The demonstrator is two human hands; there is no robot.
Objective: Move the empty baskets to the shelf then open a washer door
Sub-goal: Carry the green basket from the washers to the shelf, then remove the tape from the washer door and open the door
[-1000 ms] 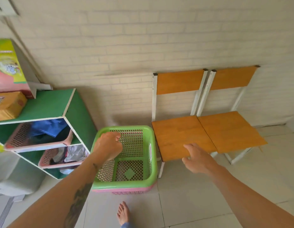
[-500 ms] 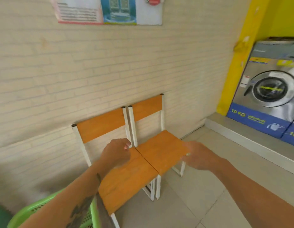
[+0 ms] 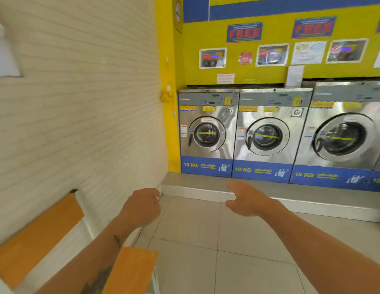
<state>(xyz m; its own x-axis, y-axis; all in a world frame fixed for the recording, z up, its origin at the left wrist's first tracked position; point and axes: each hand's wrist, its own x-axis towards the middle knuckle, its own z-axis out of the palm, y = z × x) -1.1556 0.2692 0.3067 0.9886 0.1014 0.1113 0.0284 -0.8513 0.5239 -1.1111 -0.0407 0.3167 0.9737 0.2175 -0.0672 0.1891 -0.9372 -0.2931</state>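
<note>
Three steel front-loading washers stand in a row on a raised step ahead. The left washer's round door [image 3: 207,134], the middle washer's door [image 3: 267,136] and the right washer's door [image 3: 342,137] are all shut. My left hand [image 3: 142,206] is curled into a loose fist and holds nothing, low in the middle of the view. My right hand [image 3: 246,199] is held out with fingers apart and is empty, well short of the washers. No basket or shelf is in view.
An orange chair [image 3: 36,236] with a white frame stands against the brick wall at the lower left. A raised grey step [image 3: 206,188] runs along in front of the washers. Pale floor tiles [image 3: 206,240] lie between me and the step.
The view has swung right, away from the green basket and shelf, past the chairs, to face the washers. My left hand has let go of the basket rim; both hands are empty.
</note>
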